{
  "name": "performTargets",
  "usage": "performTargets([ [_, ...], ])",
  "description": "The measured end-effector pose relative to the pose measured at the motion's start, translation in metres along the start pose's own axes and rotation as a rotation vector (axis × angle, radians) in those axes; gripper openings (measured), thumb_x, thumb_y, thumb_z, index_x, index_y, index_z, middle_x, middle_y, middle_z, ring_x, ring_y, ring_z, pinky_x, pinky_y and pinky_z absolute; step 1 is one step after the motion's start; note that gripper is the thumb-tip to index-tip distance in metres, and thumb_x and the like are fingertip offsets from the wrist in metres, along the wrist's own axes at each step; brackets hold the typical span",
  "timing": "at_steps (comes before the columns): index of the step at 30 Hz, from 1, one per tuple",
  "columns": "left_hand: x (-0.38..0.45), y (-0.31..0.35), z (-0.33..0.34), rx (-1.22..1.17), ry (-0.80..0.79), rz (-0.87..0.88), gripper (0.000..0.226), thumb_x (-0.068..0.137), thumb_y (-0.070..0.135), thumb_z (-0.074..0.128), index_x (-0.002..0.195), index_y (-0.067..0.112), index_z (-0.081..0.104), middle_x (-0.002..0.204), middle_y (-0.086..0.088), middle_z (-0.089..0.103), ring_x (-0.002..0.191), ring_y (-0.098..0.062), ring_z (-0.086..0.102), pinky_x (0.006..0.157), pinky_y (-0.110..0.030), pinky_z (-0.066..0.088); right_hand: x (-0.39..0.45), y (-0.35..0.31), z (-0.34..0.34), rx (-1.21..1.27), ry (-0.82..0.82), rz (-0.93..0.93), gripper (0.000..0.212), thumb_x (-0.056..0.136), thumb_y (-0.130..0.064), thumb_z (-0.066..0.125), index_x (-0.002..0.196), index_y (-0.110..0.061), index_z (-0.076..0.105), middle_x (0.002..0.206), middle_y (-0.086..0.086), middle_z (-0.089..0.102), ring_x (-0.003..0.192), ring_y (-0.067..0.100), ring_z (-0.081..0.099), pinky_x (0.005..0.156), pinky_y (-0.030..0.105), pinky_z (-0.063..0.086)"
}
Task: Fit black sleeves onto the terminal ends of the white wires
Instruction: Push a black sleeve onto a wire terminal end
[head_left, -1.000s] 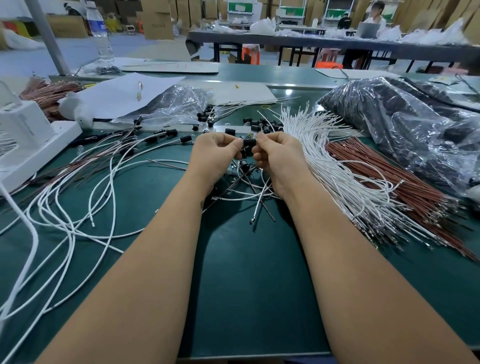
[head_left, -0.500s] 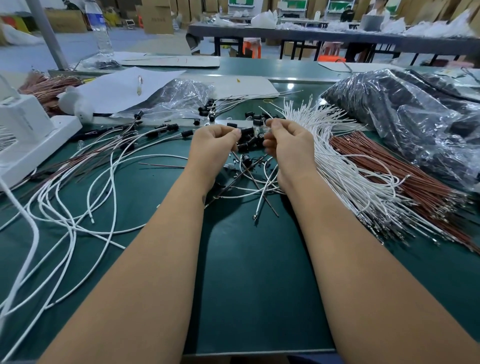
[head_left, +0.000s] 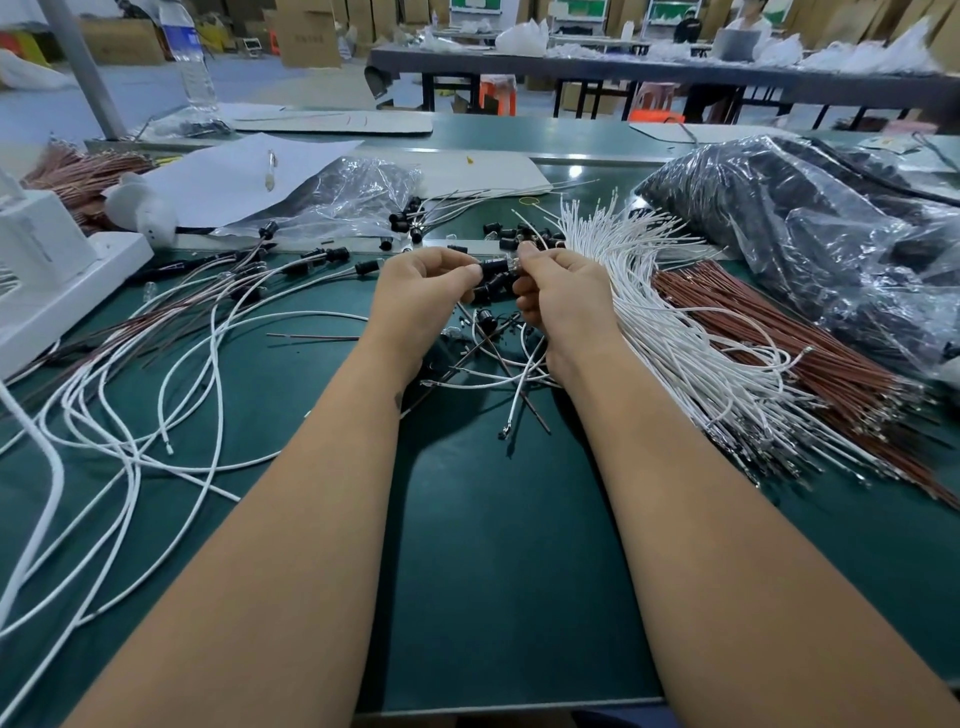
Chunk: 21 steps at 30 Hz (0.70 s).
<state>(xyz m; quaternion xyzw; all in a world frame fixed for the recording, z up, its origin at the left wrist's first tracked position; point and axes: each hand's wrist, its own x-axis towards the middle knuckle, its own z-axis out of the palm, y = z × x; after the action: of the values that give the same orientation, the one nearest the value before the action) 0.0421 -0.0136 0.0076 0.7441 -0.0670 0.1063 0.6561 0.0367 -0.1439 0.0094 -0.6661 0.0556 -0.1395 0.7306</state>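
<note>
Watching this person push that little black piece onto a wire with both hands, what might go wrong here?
The black sleeve is pinched between the left hand and right hand by the fingers only, so it might slip and drop among the loose sleeves behind. The tangled white wires under the wrists could snag. The big white wire bundle beside the right hand could get dragged.

Bright, even overhead light is filling the scene. Soft shadows are pooling on the green table mat beneath both forearms. Glare is glinting off the plastic bags. Wide-angle distortion is bending the edges; the background is looking slightly soft.
</note>
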Motion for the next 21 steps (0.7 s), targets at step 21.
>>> performTargets([
  [21, -0.0001, -0.006, -0.001, 0.035, -0.034, 0.056, 0.005, 0.086, 0.007, 0.069, 0.083, 0.01, 0.069, 0.065, -0.002, 0.063, 0.058, -0.003, 0.058, 0.066, -0.013, 0.05, 0.0035, 0.0063, -0.0051, 0.102, -0.11, 0.05, 0.018, 0.092, -0.011, 0.064, 0.075, -0.01, 0.058, 0.055, -0.001, 0.061, 0.048, 0.011, 0.052, 0.05, 0.023, 0.043],
])
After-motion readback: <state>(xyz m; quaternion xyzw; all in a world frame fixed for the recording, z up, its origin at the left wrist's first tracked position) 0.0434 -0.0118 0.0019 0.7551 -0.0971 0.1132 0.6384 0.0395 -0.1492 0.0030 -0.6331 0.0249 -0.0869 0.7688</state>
